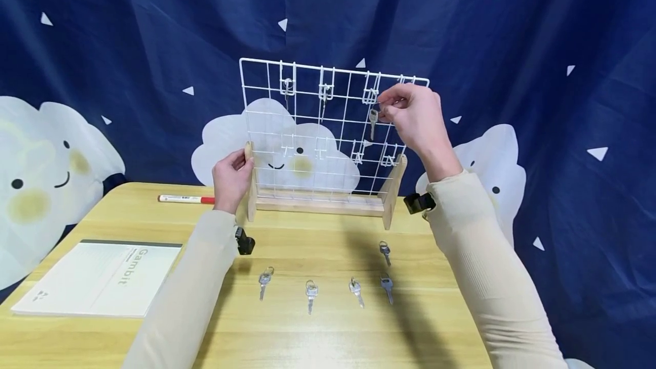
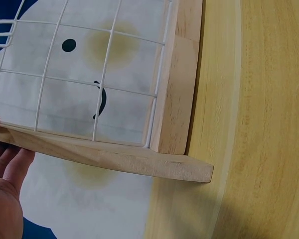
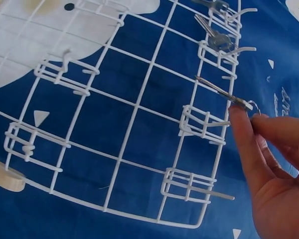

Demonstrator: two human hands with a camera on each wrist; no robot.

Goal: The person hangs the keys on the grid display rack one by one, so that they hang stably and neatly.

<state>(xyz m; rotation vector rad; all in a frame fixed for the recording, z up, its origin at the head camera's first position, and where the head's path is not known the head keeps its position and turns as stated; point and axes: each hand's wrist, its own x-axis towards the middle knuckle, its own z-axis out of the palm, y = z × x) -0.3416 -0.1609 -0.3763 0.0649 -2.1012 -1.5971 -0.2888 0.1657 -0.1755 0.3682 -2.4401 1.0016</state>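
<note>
My right hand (image 1: 412, 113) pinches the ring of a silver key (image 1: 373, 117) between thumb and index finger. In the right wrist view, that key (image 3: 224, 93) sticks out beside the fingertips, near a white wire hook (image 3: 204, 122); whether ring and hook touch, I cannot tell. The hook belongs to a white wire grid rack (image 1: 344, 119). Two more keys hang from hooks in its upper row, one key (image 3: 220, 42) plain in the right wrist view. My left hand (image 1: 232, 178) grips the rack's left wooden upright (image 2: 89, 152), thumb in front and fingers behind.
Several keys with rings lie on the wooden table (image 1: 287, 340) before the rack, among them one key (image 1: 311, 296) near the middle. A white notepad (image 1: 102, 281) lies at the left. Behind it is a red-and-white marker (image 1: 184, 199). A blue curtain (image 1: 154, 27) hangs behind everything.
</note>
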